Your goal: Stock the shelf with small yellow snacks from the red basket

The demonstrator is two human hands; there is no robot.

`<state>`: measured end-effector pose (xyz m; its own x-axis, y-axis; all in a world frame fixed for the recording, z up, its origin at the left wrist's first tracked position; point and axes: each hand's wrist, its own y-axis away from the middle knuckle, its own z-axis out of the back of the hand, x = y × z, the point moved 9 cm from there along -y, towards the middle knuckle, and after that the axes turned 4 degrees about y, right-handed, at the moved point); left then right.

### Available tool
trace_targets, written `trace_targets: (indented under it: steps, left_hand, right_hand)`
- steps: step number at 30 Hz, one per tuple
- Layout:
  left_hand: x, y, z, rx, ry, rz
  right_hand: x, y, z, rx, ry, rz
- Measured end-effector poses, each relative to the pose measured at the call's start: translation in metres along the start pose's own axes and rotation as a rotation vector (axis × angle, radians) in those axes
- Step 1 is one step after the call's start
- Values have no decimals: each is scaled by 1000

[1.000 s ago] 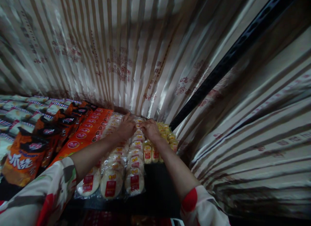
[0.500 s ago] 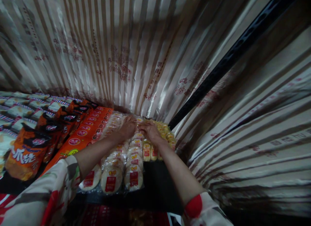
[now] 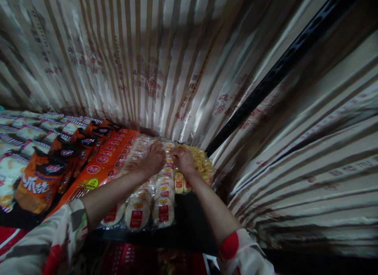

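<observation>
Lying beneath and between the left grip [image 3: 155, 158] and right grip [image 3: 182, 158], rows of round pale crackers in clear plastic [image 3: 164, 190] line a black shelf [image 3: 190, 222]. Both grips curl loosely; whether they pinch, I cannot tell. Red labels [image 3: 136, 218] are illegible; white Chinese characters [image 3: 34, 183] mark an orange-and-black bag [image 3: 41, 184].

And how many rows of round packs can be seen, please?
3: the left row, partly behind the left forearm; the middle row, running back toward the left hand; the right row, beside the yellow packs. Others may be hidden.
</observation>
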<state>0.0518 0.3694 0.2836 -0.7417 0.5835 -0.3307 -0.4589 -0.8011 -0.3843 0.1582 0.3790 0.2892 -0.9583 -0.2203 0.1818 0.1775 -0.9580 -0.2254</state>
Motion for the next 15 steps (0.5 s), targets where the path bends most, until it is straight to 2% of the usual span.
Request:
trace_targets:
  steps: [6,15]
  left_hand:
    - [-7,5,-6,138,17,-39]
    - [-3,5,-11,18,46,58]
  right_hand:
    - [4,2,2,-12,1,10]
    - [6,3,-2,8,-123,56]
